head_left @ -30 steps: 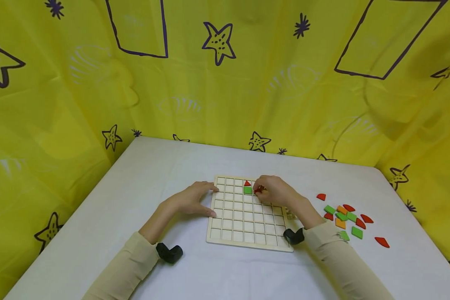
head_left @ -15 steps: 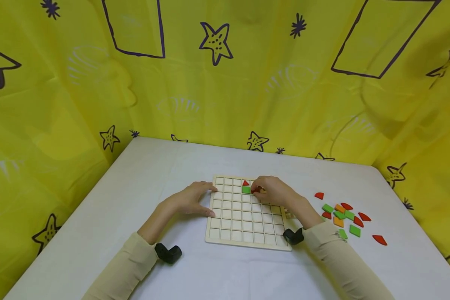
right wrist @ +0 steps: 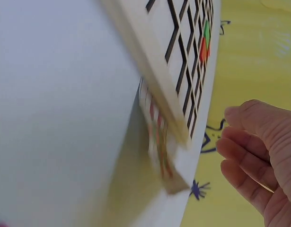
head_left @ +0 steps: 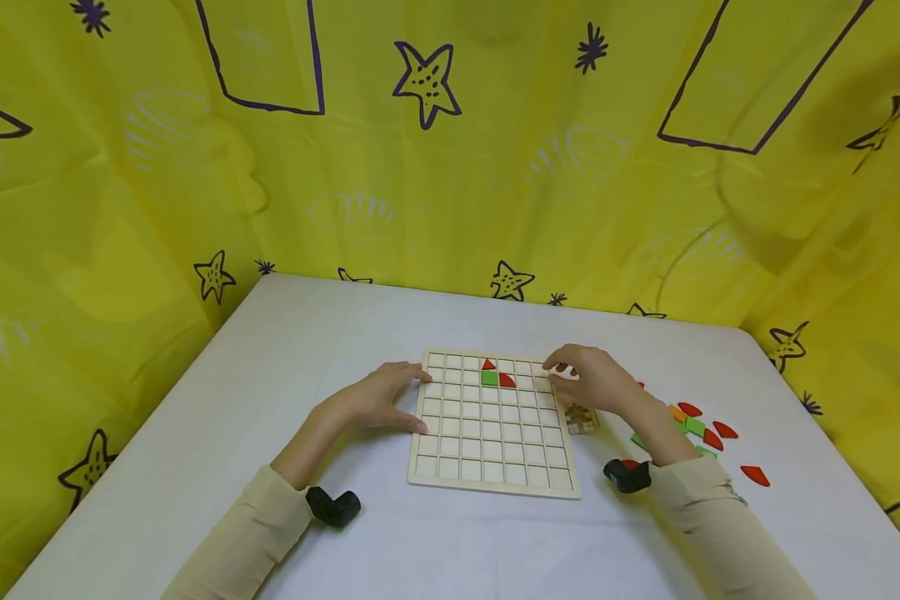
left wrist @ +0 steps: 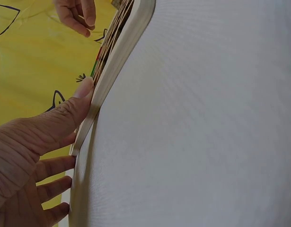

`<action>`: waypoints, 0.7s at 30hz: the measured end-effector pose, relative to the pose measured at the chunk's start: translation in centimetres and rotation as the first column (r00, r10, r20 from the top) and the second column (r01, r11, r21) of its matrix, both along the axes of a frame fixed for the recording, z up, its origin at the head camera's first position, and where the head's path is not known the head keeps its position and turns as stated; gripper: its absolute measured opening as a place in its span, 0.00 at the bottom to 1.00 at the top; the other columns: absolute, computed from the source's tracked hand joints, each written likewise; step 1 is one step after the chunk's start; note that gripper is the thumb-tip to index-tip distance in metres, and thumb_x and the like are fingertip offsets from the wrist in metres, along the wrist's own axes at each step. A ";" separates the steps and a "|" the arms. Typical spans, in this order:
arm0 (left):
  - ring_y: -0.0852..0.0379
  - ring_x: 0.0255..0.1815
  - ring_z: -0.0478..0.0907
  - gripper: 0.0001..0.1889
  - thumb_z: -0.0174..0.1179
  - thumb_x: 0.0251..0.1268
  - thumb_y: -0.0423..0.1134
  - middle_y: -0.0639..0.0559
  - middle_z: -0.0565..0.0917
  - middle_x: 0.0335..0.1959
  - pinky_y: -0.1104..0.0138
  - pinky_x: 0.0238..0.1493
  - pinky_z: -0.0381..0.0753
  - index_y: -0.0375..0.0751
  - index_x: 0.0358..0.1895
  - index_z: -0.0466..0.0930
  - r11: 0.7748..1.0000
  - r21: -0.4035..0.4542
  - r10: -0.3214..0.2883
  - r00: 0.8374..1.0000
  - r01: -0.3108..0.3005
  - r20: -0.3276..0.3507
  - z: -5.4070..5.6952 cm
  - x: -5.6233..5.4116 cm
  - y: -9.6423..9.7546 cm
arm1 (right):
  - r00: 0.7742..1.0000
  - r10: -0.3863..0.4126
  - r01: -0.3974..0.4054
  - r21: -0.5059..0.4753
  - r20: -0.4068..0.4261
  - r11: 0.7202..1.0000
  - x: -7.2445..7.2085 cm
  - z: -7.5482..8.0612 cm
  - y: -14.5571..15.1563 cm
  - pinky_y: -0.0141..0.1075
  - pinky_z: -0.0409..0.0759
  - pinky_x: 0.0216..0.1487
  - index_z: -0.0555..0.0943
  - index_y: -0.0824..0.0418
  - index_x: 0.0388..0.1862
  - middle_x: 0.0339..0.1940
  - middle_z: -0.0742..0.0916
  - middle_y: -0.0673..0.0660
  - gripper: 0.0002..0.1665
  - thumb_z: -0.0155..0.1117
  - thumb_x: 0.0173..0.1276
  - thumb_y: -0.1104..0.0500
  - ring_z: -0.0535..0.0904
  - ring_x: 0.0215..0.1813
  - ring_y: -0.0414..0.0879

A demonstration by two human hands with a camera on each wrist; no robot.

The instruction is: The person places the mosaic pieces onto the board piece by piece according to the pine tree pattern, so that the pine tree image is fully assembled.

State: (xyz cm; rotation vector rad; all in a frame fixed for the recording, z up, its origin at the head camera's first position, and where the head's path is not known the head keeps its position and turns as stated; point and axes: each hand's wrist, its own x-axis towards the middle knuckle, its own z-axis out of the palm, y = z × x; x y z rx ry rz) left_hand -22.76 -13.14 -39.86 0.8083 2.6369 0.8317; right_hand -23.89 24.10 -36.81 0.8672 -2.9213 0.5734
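A pale wooden grid board (head_left: 492, 432) lies on the white table. In its upper rows sit a small red triangle (head_left: 488, 364), a green square (head_left: 490, 378) below it, and a red quarter-circle piece (head_left: 507, 381) to the square's right. My left hand (head_left: 378, 400) rests at the board's left edge, thumb and fingers spread along the rim; the left wrist view shows the thumb (left wrist: 69, 106) on the edge. Over the upper right corner of the board, my right hand (head_left: 596, 382) has its fingers loosely bent, holding nothing. A patterned card (head_left: 581, 418) pokes out from beneath the board's right side.
Loose red pieces (head_left: 755, 476), green pieces (head_left: 695, 427) and an orange piece (head_left: 677, 412) lie scattered right of the board, some hidden behind the right forearm. A yellow patterned curtain (head_left: 435, 200) surrounds the table's (head_left: 360, 317) back and sides.
My right hand has let go of the red quarter-circle piece, which lies beside the green square, and has moved right to the board's corner. The card shows more. My left hand stays put.
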 end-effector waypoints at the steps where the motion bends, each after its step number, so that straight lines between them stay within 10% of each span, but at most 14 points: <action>1: 0.35 0.79 0.57 0.41 0.78 0.55 0.51 0.35 0.66 0.76 0.43 0.79 0.57 0.41 0.70 0.71 1.000 -0.002 -0.001 1.000 0.001 -0.001 0.0 0.0 0.0 | 1.000 -0.006 0.005 -0.005 -0.009 1.000 0.1 0.0 0.5 0.49 0.86 0.46 0.86 0.65 0.47 0.43 0.89 0.56 0.09 0.70 0.68 0.66 0.84 0.45 0.53; 21: 0.36 0.79 0.57 0.41 0.78 0.55 0.52 0.35 0.65 0.76 0.43 0.78 0.59 0.43 0.71 0.71 1.000 -0.005 0.015 1.000 -0.015 0.012 0.0 0.0 0.0 | 0.970 -0.236 0.238 -0.020 0.054 0.971 1.6 -0.7 9.1 0.53 0.85 0.47 0.85 0.68 0.49 0.44 0.89 0.63 0.14 0.71 0.67 0.62 0.83 0.43 0.57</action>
